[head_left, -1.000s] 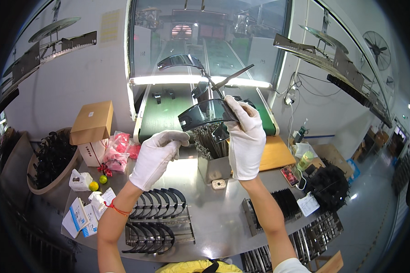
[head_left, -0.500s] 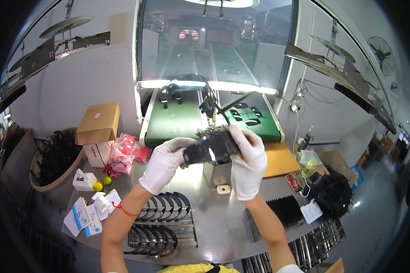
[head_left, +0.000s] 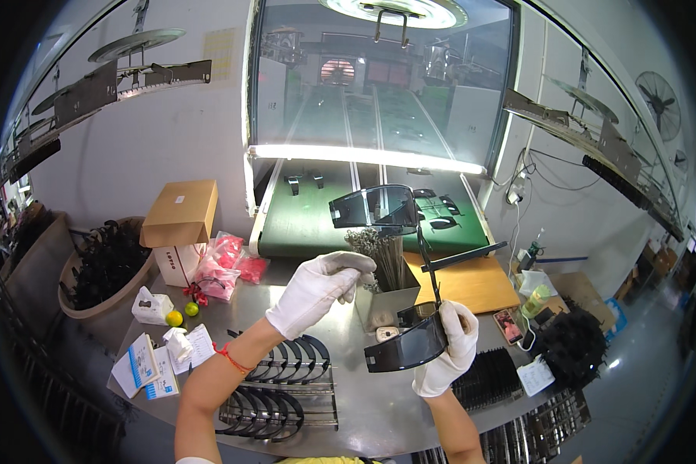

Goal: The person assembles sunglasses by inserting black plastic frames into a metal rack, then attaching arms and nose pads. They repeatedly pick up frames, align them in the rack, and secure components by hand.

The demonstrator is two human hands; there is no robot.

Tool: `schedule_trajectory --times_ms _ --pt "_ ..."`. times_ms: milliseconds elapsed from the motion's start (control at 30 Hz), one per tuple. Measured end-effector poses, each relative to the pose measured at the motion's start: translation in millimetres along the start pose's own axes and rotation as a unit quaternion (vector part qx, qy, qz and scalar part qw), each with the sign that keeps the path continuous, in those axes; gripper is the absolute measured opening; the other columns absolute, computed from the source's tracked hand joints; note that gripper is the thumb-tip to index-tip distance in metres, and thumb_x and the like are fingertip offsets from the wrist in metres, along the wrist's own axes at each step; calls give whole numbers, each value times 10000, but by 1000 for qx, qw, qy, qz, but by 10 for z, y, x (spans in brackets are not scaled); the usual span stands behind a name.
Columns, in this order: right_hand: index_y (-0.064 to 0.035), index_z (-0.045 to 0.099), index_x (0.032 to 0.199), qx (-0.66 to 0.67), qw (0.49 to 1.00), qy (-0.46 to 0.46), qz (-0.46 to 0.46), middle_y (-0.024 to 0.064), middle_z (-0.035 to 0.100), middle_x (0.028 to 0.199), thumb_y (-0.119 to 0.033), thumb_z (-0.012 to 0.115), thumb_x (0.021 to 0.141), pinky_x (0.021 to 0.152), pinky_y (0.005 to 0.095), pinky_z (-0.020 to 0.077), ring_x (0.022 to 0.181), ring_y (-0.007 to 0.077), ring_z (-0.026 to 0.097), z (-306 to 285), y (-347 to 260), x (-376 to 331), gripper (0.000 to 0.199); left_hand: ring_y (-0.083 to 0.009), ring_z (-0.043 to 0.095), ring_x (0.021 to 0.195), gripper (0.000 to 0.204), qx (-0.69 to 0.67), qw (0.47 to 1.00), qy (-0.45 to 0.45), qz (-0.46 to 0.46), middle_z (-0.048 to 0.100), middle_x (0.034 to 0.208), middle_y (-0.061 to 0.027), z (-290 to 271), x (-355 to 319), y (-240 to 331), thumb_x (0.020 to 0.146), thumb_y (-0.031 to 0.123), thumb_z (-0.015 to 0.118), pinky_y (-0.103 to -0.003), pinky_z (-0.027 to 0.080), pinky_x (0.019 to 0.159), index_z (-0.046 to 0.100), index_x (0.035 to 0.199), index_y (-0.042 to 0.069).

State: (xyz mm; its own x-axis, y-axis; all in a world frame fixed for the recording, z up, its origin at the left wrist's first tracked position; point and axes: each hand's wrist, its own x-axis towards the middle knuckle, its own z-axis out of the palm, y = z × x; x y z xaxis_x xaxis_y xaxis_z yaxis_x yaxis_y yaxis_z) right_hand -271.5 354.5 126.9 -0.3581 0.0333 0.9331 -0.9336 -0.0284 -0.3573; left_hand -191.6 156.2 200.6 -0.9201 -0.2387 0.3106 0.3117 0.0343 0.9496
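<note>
My right hand [head_left: 450, 348], in a white glove, grips a dark rack with curved glossy black pieces by its lower end. One black piece [head_left: 402, 352] sits beside the fingers, facing left. A thin dark stem [head_left: 431, 271] rises from there to another translucent black piece [head_left: 375, 209] in front of the conveyor. My left hand [head_left: 317, 292], also gloved, hangs left of the rack, apart from it. Its fingers are curled together, and no object shows in them. Behind the hands stands a metal box of thin wire-like rods [head_left: 383, 259].
Black curved strips [head_left: 290, 359] stand in a metal rack on the steel table. Small dark parts [head_left: 437, 209] lie on the green conveyor [head_left: 286, 220]. At left are a cardboard box [head_left: 182, 213], pink bags [head_left: 224, 271] and a bin of black parts [head_left: 108, 263]. A wooden board [head_left: 472, 282] lies at right.
My left hand has come off the black piece and curled. My right hand has moved down and right with the rack, whose lower piece has turned. The view has shifted slightly.
</note>
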Motion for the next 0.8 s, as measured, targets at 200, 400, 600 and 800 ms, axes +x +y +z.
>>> schedule_trajectory --times_ms 200,400,600,800 --pt "-148 680 1195 -26 1000 4 -1 98 586 1141 33 730 822 807 302 516 963 218 612 -70 37 -76 417 -66 547 713 235 8 1000 -11 -16 697 978 -63 152 43 5 962 58 533 -219 465 663 663 1151 6" --pt "-152 685 1178 -28 1000 1 -3 99 592 1126 29 751 797 789 304 521 958 226 613 -80 55 -101 426 -60 567 714 232 -2 999 -27 -22 700 982 -55 220 71 -13 965 72 543 -214 465 660 672 1149 17" --pt "-165 687 1160 -64 998 -18 -8 93 598 1116 25 785 722 804 325 515 975 258 609 -122 58 -89 487 -68 566 706 223 -12 999 -27 -24 697 977 -57 233 84 -3 956 56 549 -220 470 658 670 1139 16" --pt "-161 696 1138 -39 999 -14 -8 91 600 1112 28 778 715 803 323 512 969 262 609 -125 -3 -76 471 -74 560 703 225 -19 999 -29 -23 696 980 -60 224 55 38 960 61 546 -222 476 659 663 1147 15"
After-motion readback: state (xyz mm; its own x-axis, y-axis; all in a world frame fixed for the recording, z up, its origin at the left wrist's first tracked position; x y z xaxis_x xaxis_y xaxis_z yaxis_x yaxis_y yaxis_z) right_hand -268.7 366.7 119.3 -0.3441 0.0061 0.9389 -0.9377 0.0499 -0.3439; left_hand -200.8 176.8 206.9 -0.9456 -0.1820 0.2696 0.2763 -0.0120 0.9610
